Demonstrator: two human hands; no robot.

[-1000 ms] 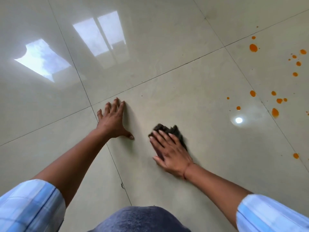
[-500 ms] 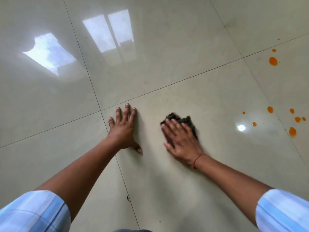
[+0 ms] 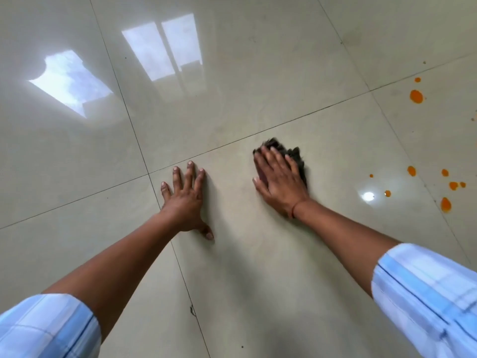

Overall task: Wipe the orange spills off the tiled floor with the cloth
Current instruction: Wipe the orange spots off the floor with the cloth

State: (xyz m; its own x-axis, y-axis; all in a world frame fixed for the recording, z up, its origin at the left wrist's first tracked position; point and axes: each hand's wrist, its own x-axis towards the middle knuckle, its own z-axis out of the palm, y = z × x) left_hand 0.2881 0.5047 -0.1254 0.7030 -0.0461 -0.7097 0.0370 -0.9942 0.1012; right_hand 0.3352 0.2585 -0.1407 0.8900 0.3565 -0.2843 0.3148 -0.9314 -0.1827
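Note:
A dark crumpled cloth (image 3: 296,155) lies on the glossy beige tiled floor (image 3: 258,73), mostly hidden under my right hand (image 3: 280,183), which presses flat on it with straight fingers. My left hand (image 3: 184,197) rests flat on the floor to the left of the cloth, fingers spread. Orange spills lie to the right: a large drop (image 3: 416,96) far right, a cluster of several drops (image 3: 447,180) at the right edge, and a small one (image 3: 387,193) nearer the cloth.
Dark grout lines cross the floor (image 3: 322,108). Bright window reflections (image 3: 165,50) sit at the upper left and a small light glare (image 3: 368,196) lies beside the spills. A small dark mark (image 3: 192,310) sits on the grout line below my left arm.
My right hand has pushed the cloth forward, away from me. The view has shifted, so the orange drops sit closer to the right edge. My left hand stays planted.

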